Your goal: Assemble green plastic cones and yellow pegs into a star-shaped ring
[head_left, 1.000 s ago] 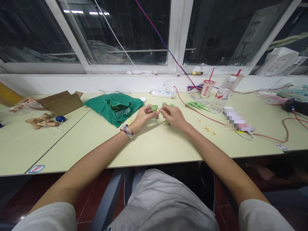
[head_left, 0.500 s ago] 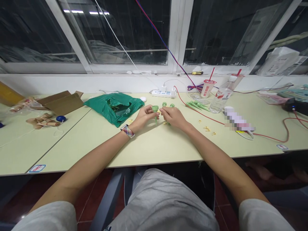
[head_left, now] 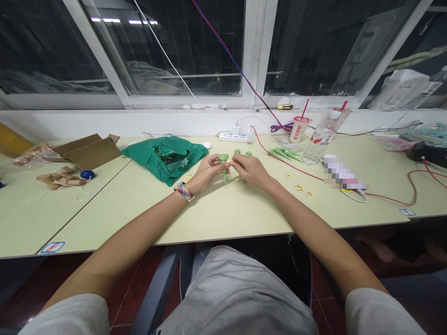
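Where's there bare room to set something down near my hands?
The tabletop is free between your forearms, below your left hand and right hand, and left of the left forearm, below the green plastic bag. It's crowded around the green spikes and small yellow pieces.

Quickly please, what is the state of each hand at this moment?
Left hand: closed, holding a green plastic spike.
Right hand: closed, apparently pinching a small yellow piece.

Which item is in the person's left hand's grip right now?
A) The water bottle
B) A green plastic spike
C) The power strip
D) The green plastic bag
B: the left hand pinches the green plastic spike near its wider top, with the tip pointing down.
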